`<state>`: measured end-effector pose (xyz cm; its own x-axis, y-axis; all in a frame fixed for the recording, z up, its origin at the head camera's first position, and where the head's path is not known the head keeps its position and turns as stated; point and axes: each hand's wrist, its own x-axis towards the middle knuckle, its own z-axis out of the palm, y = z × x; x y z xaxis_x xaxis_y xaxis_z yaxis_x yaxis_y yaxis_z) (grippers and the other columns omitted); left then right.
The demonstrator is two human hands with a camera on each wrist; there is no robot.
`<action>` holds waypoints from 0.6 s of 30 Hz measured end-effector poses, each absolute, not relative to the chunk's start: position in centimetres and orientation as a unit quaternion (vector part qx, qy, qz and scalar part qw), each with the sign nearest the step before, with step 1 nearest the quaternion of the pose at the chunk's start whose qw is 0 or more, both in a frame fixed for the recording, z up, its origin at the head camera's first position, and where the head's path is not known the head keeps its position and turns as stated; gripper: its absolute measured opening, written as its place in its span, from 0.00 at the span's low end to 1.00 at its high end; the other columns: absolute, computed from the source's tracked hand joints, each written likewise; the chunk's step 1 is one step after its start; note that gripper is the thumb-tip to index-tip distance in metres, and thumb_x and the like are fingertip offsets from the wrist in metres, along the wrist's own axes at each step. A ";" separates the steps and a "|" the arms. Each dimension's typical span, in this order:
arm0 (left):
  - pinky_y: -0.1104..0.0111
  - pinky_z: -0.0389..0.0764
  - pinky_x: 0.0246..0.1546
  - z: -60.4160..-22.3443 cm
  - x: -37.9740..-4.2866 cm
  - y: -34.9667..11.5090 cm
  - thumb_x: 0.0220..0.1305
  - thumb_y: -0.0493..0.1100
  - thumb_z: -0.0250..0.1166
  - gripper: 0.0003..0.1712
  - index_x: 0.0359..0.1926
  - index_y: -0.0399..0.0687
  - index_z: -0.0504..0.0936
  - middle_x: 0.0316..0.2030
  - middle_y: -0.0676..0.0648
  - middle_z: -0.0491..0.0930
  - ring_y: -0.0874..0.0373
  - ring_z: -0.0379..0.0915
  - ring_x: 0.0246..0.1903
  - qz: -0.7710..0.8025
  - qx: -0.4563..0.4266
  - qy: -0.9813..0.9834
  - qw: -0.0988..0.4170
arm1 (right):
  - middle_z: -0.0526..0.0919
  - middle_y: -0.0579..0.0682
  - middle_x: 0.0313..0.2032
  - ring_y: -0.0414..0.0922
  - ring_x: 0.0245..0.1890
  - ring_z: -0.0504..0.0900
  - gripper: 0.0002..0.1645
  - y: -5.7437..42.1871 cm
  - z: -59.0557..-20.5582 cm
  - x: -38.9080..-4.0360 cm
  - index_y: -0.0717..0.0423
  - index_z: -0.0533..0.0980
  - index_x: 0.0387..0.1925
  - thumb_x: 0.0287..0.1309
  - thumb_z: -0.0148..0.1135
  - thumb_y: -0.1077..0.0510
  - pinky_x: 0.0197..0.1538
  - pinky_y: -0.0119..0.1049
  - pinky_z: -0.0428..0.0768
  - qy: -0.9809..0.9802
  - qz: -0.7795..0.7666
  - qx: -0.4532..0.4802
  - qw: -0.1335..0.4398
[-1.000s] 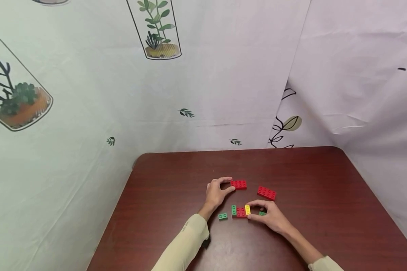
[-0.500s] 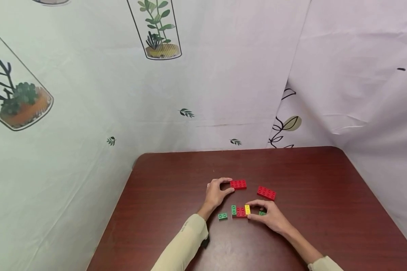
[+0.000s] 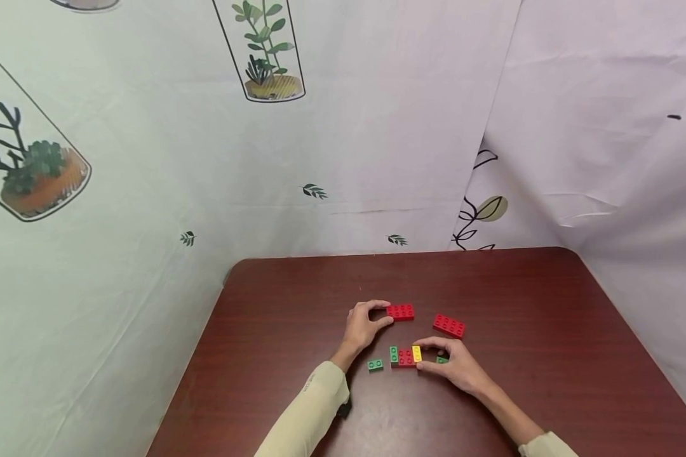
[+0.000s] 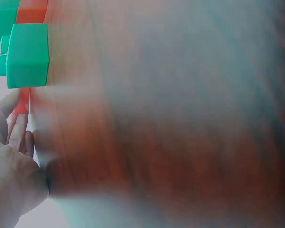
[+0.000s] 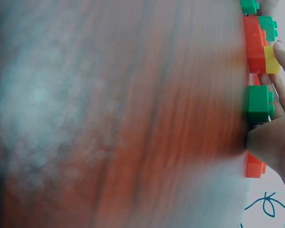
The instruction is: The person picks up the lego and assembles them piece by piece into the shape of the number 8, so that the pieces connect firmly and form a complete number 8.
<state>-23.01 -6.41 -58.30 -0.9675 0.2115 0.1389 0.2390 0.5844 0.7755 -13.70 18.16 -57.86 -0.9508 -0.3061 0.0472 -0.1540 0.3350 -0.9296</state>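
Observation:
In the head view my left hand point(image 3: 361, 327) pinches the left end of a red toy building brick point(image 3: 401, 312) between thumb and fingers. Nearer to me lies another red brick point(image 3: 405, 359), with a small green brick point(image 3: 394, 355) on top of its left end and a small yellow brick point(image 3: 416, 354) on its right end. The thumb and fingers of my right hand point(image 3: 459, 366) hold that yellow brick. The right wrist view shows the yellow brick point(image 5: 271, 61) seated on the red one, a thumb against it.
A loose green brick point(image 3: 375, 365) lies left of the stacked bricks. Another green brick point(image 3: 442, 360) sits under my right hand, partly hidden. Behind that hand lies a third red brick point(image 3: 448, 325), slightly turned. The dark red table point(image 3: 297, 292) meets hanging patterned cloth behind.
My left hand and the red brick it pinches have shifted very slightly to the left. My right hand stays at the yellow brick.

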 end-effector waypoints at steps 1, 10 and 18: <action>0.49 0.70 0.67 -58.3 -23.0 -6.5 0.65 0.48 0.78 0.18 0.56 0.58 0.90 0.52 0.56 0.88 0.54 0.80 0.59 -0.440 -0.126 -0.889 0.012 | 0.88 0.48 0.52 0.45 0.48 0.82 0.24 18.2 -57.8 -13.7 0.55 0.86 0.57 0.61 0.80 0.52 0.49 0.33 0.78 0.813 -0.560 -0.142 0.068; 0.54 0.77 0.63 -57.7 -22.8 -6.9 0.66 0.47 0.78 0.19 0.57 0.56 0.90 0.53 0.55 0.88 0.55 0.80 0.56 -0.458 -0.122 -0.880 -0.013 | 0.88 0.47 0.52 0.45 0.48 0.82 0.24 18.2 -57.9 -13.7 0.54 0.86 0.57 0.61 0.79 0.52 0.48 0.33 0.78 0.806 -0.569 -0.147 0.062; 0.56 0.78 0.60 -57.1 -22.0 -7.2 0.66 0.46 0.78 0.18 0.56 0.55 0.90 0.53 0.54 0.88 0.56 0.80 0.55 -0.464 -0.125 -0.876 -0.022 | 0.88 0.47 0.50 0.47 0.46 0.82 0.22 18.1 -57.9 -13.7 0.54 0.86 0.56 0.62 0.79 0.53 0.46 0.34 0.77 0.803 -0.574 -0.150 0.059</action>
<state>-22.05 -7.24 -57.10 -0.9678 0.2396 0.0775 0.1987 0.5373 0.8197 -13.66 18.14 -57.87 -0.9483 -0.3077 0.0775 -0.1727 0.2955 -0.9396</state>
